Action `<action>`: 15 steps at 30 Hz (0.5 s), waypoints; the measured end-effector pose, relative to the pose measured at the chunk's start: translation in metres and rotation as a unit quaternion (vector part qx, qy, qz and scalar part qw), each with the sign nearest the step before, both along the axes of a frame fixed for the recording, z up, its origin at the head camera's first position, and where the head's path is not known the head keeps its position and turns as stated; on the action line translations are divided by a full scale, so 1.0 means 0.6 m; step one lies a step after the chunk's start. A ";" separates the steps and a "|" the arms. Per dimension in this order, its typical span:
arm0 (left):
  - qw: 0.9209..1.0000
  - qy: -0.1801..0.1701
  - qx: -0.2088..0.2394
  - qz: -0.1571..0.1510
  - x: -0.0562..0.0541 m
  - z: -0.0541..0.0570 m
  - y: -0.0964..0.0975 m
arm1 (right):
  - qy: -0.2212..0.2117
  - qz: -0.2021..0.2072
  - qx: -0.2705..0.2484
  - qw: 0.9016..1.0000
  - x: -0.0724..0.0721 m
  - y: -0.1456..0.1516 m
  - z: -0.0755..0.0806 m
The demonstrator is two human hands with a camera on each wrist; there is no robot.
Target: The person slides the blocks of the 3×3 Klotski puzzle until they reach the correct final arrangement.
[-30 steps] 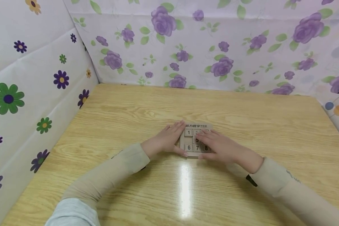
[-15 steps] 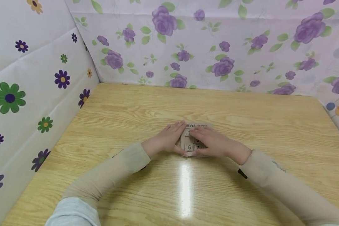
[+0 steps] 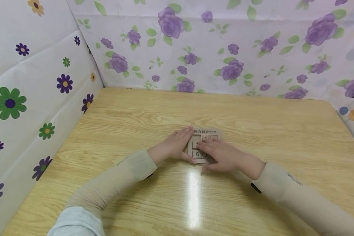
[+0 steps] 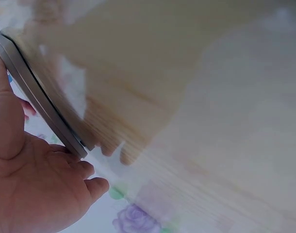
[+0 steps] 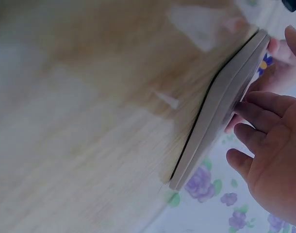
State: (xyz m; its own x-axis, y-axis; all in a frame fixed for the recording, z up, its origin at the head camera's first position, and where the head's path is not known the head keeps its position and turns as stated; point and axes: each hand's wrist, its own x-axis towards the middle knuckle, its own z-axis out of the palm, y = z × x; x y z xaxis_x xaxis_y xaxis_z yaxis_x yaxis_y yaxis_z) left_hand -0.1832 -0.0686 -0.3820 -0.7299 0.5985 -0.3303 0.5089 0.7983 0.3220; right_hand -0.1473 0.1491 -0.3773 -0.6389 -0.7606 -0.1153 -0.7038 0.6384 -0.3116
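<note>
A number sliding puzzle (image 3: 207, 131) with a pale frame lies flat on the table in the head view. My left hand (image 3: 177, 144) holds its left side, fingers along the far left edge and thumb at the near left corner. In the left wrist view, that hand (image 4: 36, 179) is against the board's edge (image 4: 46, 104). My right hand (image 3: 224, 154) lies over the puzzle's right part, its fingertips touching a tile in the left column of the middle row. The top-left cell is vacant. Tile 6 (image 3: 197, 154) shows below; several right-hand tiles are hidden.
The wood-grain table (image 3: 141, 111) extends all round the puzzle. Flower-printed cloth (image 3: 233, 49) rises behind it, and another printed cloth (image 3: 32, 82) stands along the left side. A light reflection (image 3: 193, 200) shines on the near tabletop.
My right hand moved left onto tile 1, then drew it toward me from the top-left cell into the middle row. My left hand stayed on the puzzle's edge.
</note>
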 end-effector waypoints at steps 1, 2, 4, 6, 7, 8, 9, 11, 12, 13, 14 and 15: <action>1.000 0.001 -0.001 0.000 0.000 0.000 0.000 | -0.004 0.003 -0.001 1.000 0.002 0.001 -0.001; 1.000 0.002 -0.001 0.000 -0.001 -0.001 -0.001 | -0.007 0.006 -0.003 1.000 0.003 0.002 -0.002; 1.000 0.006 -0.002 0.001 -0.001 -0.002 -0.001 | -0.008 0.007 -0.010 1.000 0.004 0.006 -0.003; 1.000 0.009 0.001 0.003 -0.002 -0.004 -0.002 | -0.003 -0.006 -0.015 1.000 0.002 0.011 -0.002; 1.000 0.010 0.002 0.003 -0.003 -0.006 -0.002 | 0.004 -0.015 -0.018 1.000 0.001 0.014 -0.001; 1.000 0.010 0.003 0.004 -0.003 -0.006 -0.001 | 0.011 -0.025 -0.018 0.999 -0.001 0.016 0.000; 1.000 0.009 0.006 0.004 -0.002 -0.007 -0.001 | 0.018 -0.035 -0.018 0.999 -0.003 0.019 0.001; 1.000 0.008 0.009 0.004 -0.002 -0.008 -0.001 | 0.024 -0.048 -0.013 0.998 -0.006 0.023 0.003; 1.000 0.009 0.007 0.003 -0.001 -0.007 0.000 | 0.024 -0.051 -0.009 0.998 -0.007 0.024 0.004; 1.000 0.008 0.006 0.003 -0.001 -0.007 0.000 | 0.020 -0.051 -0.007 0.998 -0.008 0.024 0.005; 1.000 0.008 0.006 0.004 -0.001 -0.005 0.000 | 0.016 -0.049 -0.006 0.999 -0.009 0.023 0.005; 1.000 0.007 0.006 0.004 0.000 -0.004 0.001 | 0.009 -0.047 -0.006 0.999 -0.011 0.022 0.005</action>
